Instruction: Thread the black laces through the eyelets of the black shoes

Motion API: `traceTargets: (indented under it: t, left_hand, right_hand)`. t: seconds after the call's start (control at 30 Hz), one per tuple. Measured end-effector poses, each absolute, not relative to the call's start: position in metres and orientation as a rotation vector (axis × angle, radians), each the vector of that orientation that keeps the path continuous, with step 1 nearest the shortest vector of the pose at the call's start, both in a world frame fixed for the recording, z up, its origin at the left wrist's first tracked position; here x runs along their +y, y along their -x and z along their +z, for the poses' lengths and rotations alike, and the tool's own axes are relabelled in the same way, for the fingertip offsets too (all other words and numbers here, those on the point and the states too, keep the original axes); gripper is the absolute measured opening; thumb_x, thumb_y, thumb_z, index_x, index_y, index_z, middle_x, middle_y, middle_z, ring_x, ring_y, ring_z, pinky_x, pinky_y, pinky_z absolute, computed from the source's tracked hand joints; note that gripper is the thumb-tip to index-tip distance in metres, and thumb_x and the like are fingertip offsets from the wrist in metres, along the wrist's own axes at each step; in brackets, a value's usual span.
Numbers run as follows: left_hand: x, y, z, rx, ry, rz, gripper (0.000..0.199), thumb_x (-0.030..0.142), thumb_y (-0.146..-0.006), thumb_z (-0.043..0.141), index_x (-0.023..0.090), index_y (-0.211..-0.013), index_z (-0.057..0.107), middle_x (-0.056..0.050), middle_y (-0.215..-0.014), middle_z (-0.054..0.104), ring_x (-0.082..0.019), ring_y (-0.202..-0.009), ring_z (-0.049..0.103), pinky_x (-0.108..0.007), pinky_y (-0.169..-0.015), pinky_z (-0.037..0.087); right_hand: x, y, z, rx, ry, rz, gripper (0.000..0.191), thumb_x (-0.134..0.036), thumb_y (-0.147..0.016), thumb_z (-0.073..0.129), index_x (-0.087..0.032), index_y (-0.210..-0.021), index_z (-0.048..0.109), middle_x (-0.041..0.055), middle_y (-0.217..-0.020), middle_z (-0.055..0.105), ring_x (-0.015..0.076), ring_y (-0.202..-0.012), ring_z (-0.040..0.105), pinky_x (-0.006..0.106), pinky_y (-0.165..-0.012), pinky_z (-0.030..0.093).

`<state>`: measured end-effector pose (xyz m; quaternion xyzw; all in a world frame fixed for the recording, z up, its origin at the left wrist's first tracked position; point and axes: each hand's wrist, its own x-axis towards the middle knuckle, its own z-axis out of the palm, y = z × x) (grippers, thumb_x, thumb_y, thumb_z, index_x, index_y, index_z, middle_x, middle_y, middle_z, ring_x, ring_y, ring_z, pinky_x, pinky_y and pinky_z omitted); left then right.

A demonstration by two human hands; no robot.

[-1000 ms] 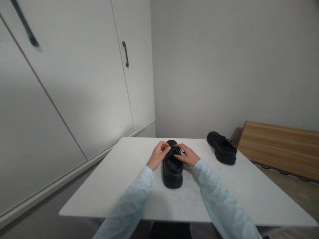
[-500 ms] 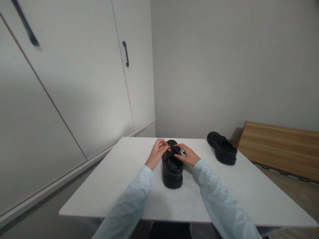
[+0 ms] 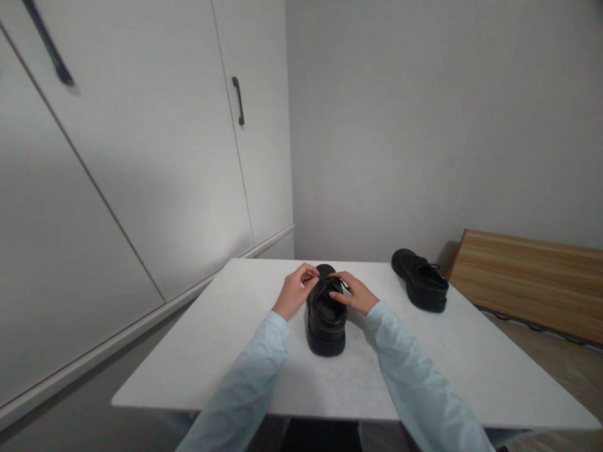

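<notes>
A black lace-up shoe (image 3: 326, 339) rests on the white table (image 3: 198, 351) with its heel toward me and its toe pointing away. At its left side my left hand (image 3: 295, 290) is closed, thumb and fingertips pinching a thin black shoelace (image 3: 321, 279) over the front of the shoe. From the right, my right hand (image 3: 355, 293) grips the shoe around the lacing, index finger over the laces and thumb by the opening. A bit of lace shows between those two fingers. What its other fingers touch is hidden.
A second black shoe (image 3: 421, 282) stands at the table's back right. Beyond that edge is a wood-grained panel (image 3: 527, 276). White cabinet doors (image 3: 141, 157) with dark handles rise on the left, and a grey wall (image 3: 424, 125) stands behind.
My left hand has shifted slightly left, away from the middle of the shoe, with the lace drawn along. My right hand stays almost where it was.
</notes>
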<state>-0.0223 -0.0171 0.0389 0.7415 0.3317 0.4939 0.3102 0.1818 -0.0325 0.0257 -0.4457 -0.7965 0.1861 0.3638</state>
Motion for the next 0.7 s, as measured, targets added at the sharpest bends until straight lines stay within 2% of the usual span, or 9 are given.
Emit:
traceTargets:
  t: [0.13, 0.27, 0.7]
  left_hand:
    - [-0.0147, 0.0277, 0.0385, 0.936, -2.055, 1.177, 0.012, 0.022, -0.076, 0.061, 0.018, -0.086, 0.058, -0.001, -0.083, 0.065, -0.014, -0.080, 0.061, -0.025, -0.072, 0.046]
    - [-0.0119, 0.0305, 0.0370, 0.935, -2.090, 1.097, 0.012, 0.021, -0.075, 0.062, 0.019, -0.086, 0.060, -0.001, -0.083, 0.066, -0.014, -0.081, 0.062, -0.025, -0.074, 0.046]
    - [-0.0112, 0.0323, 0.0357, 1.173, -2.422, 1.190, 0.011, 0.019, -0.079, 0.061, 0.021, -0.090, 0.060, -0.002, -0.083, 0.065, -0.019, -0.086, 0.055, -0.032, -0.079, 0.040]
  right_hand:
    - [-0.0328, -0.1819, 0.0258, -2.048, 1.166, 0.486, 0.046, -0.039, -0.075, 0.062, -0.019, -0.116, 0.054, 0.0102, -0.114, 0.058, 0.0247, -0.106, 0.055, 0.040, -0.089, 0.044]
    - [-0.0317, -0.1821, 0.0241, -2.045, 1.147, 0.469, 0.046, -0.038, -0.075, 0.062, -0.019, -0.116, 0.054, 0.0095, -0.112, 0.058, 0.0241, -0.106, 0.055, 0.040, -0.093, 0.042]
    - [-0.0333, -0.1814, 0.0261, -2.044, 1.171, 0.480, 0.046, -0.037, -0.075, 0.063, -0.021, -0.117, 0.054, 0.0088, -0.114, 0.058, 0.0238, -0.106, 0.054, 0.039, -0.089, 0.044]
